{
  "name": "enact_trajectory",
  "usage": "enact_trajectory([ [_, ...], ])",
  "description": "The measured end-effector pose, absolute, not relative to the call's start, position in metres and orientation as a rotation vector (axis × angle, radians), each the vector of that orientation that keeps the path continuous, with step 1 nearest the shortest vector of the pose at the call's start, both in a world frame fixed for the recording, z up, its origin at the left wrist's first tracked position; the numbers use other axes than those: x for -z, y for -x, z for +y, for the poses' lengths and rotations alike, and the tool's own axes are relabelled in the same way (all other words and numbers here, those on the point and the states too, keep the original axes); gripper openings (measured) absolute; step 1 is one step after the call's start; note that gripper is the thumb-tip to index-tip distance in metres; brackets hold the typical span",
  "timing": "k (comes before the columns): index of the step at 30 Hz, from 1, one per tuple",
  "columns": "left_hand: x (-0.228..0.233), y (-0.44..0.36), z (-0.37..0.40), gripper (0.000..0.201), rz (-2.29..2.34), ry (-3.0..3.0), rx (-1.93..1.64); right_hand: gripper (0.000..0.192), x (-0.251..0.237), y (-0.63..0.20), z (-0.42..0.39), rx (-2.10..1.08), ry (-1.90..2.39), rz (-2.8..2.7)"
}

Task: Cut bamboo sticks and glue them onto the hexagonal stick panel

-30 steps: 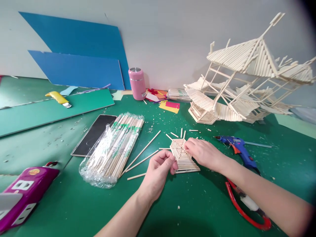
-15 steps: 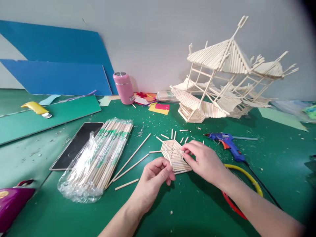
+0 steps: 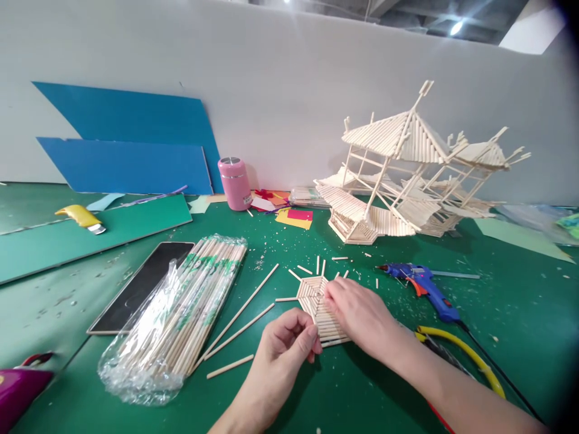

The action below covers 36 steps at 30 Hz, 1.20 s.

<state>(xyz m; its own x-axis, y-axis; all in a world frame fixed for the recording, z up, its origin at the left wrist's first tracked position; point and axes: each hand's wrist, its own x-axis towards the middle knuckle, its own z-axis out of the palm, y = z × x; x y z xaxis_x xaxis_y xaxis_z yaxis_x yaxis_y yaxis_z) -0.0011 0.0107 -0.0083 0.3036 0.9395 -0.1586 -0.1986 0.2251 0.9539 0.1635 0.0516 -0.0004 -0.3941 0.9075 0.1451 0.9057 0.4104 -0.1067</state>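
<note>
A green table (image 3: 371, 398) fills the foreground, with a pale grey wall (image 3: 280, 90) rising directly behind it. Two blue boards (image 3: 131, 144) lean against the wall at the table's far left. Above the wall's top edge, a ceiling lamp (image 3: 456, 28) glows at the upper right

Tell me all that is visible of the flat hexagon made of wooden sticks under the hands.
The hexagon panel is a flat piece of pale, thin wooden sticks laid in rows that narrow toward a centre, with spokes dividing it into wedges. It lies flat on the green mat. The right hand rests on its right side and covers that part; the left hand touches its near edge with fingertips. Short loose sticks lie around its far side.
</note>
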Motion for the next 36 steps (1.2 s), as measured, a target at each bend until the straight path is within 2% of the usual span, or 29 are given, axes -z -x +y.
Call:
enact_trajectory([
  [6, 0.012, 0.001, 0.009, 0.027, 0.876, -1.001, -0.916, 0.017, -0.015, -0.219, 0.048, 0.078, 1.783, -2.251],
  [8, 0.01, 0.0, 0.008, 0.026, 0.855, -1.008, -0.886, 0.019, -0.02, -0.217, 0.038, 0.007, 1.743, -2.188],
  [11, 0.008, -0.002, 0.007, 0.025, 0.839, -1.044, -0.851, 0.018, -0.022, -0.188, 0.019, -0.583, 1.46, -2.013],
  [13, 0.008, -0.003, 0.007, 0.023, 0.846, -1.071, -0.843, 0.015, -0.019, -0.166, 0.009, -0.868, 1.348, -1.885],
  [18, 0.009, -0.003, 0.006, 0.022, 0.859, -1.138, -0.828, 0.019, -0.008, -0.147, 0.003, -1.338, 1.157, -1.586],
  [21, 0.008, -0.003, 0.005, 0.024, 0.861, -1.138, -0.826, 0.017, -0.006, -0.15, 0.002, -1.316, 1.132, -1.603],
  [27, 0.006, -0.004, 0.006, 0.023, 0.92, -1.234, -0.83, 0.014, -0.007, -0.157, 0.001, -1.012, 1.237, -1.745],
  [32, -0.003, 0.006, 0.01, 0.021, 1.245, -1.408, -1.107, 0.012, -0.016, -0.182, 0.004, -0.759, 1.414, -1.669],
  [35, -0.015, 0.018, 0.012, 0.029, 1.453, -1.606, -1.238, 0.014, -0.021, -0.193, 0.005, -0.755, 1.462, -1.721],
  [36, -0.018, 0.021, 0.012, 0.026, 1.5, -1.706, -1.236, 0.014, -0.021, -0.194, 0.005, -0.782, 1.461, -1.761],
])
